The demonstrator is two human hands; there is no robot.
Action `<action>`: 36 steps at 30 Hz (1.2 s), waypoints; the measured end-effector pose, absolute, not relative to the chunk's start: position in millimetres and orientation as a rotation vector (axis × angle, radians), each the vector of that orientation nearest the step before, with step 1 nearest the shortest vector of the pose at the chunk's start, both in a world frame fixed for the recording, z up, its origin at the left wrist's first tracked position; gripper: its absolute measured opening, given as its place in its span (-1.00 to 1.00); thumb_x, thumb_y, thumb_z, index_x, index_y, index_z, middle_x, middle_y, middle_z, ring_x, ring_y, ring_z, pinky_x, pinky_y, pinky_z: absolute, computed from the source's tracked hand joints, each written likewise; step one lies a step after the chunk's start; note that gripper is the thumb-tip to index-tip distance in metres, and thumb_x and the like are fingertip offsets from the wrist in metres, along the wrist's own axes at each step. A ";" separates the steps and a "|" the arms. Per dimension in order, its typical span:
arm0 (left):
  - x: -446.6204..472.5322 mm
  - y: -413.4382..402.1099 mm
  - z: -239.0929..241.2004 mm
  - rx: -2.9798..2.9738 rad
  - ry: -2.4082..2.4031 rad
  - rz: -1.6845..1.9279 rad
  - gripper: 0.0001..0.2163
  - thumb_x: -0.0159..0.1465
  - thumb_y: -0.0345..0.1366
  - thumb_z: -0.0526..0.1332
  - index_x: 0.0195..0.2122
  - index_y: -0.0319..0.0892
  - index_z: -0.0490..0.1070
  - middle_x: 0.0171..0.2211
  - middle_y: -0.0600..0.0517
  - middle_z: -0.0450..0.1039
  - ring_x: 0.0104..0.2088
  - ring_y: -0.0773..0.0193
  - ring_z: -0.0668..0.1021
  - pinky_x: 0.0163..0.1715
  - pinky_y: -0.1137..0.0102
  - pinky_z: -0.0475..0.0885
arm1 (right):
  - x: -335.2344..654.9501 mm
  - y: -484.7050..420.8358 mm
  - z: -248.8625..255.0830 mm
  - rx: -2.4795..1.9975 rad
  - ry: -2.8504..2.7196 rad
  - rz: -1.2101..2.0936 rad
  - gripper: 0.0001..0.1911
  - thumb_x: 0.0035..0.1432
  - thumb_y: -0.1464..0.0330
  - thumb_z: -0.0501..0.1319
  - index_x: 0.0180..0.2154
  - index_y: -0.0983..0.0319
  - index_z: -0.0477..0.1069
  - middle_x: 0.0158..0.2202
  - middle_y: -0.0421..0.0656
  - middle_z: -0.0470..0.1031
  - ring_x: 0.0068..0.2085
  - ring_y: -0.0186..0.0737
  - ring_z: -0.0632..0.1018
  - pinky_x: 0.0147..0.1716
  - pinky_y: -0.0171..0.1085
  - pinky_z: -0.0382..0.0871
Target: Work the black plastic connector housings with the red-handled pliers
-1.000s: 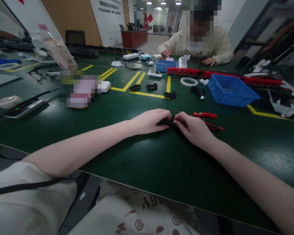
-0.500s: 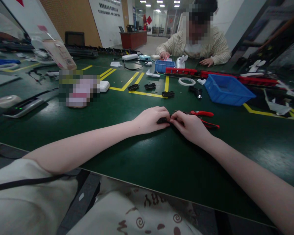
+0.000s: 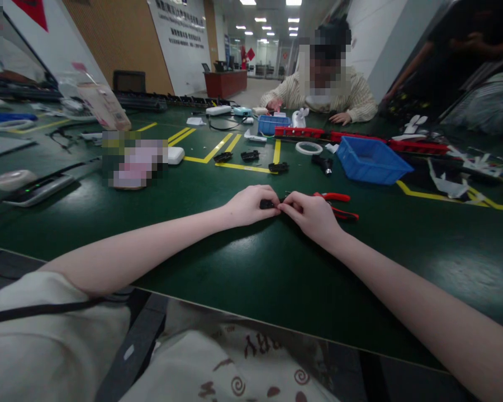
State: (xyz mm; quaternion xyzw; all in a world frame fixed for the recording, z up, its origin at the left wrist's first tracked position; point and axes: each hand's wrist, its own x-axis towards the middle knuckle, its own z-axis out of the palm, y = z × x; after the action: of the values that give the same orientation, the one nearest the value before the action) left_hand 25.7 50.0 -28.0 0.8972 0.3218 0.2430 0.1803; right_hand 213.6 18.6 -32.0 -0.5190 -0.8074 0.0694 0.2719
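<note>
On the desk (image 3: 235, 268), the left hand (image 3: 249, 205) keeps its grip closed round a small black part (image 3: 267, 204), seemingly lengthwise toward the right hand's (image 3: 314, 215) adjacent fingertips, whose hold I can't tell.

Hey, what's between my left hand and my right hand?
In the head view, a small black part: the left hand holds it, and the right hand is at its other end.

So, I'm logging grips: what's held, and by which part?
A black piece, by its near and far sides, in the left hand; whatever the right hand holds is hidden.
</note>
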 end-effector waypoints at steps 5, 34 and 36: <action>27.3 50.4 -28.6 2.499 0.909 0.715 -0.92 0.21 -0.34 0.23 -0.36 -0.22 0.49 -0.25 0.01 0.47 -0.24 0.25 0.52 -0.18 0.36 0.41 | 209.4 19.5 -33.3 -1.367 -2.149 0.171 -0.82 0.19 0.27 0.16 -0.41 0.21 0.40 -0.56 -0.25 0.38 -0.52 -0.33 0.35 -0.48 -0.31 0.05; 16.1 60.3 -29.6 2.623 0.706 0.684 -0.94 0.21 -0.37 0.26 -0.30 -0.21 0.45 -0.25 0.01 0.48 -0.21 0.26 0.53 -0.16 0.38 0.42 | 216.2 24.8 -37.2 -1.190 -2.251 0.272 -0.90 0.16 0.36 0.14 -0.35 0.22 0.40 -0.55 -0.26 0.35 -0.50 -0.35 0.34 -0.47 -0.32 0.14; 12.7 61.8 -27.1 2.618 0.604 0.653 -0.90 0.20 -0.36 0.27 -0.26 -0.23 0.45 -0.16 -0.04 0.44 -0.14 0.25 0.51 -0.10 0.36 0.41 | 215.9 24.5 -37.0 -1.186 -2.257 0.263 -0.90 0.17 0.36 0.13 -0.35 0.22 0.41 -0.53 -0.25 0.38 -0.49 -0.34 0.35 -0.46 -0.32 0.15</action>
State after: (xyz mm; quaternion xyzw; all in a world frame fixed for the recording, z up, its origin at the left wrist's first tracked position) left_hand 12.7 61.8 -27.1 0.9301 0.2146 0.2320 0.1871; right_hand 215.9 24.5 -37.0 -0.4435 -0.8440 0.0985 0.2850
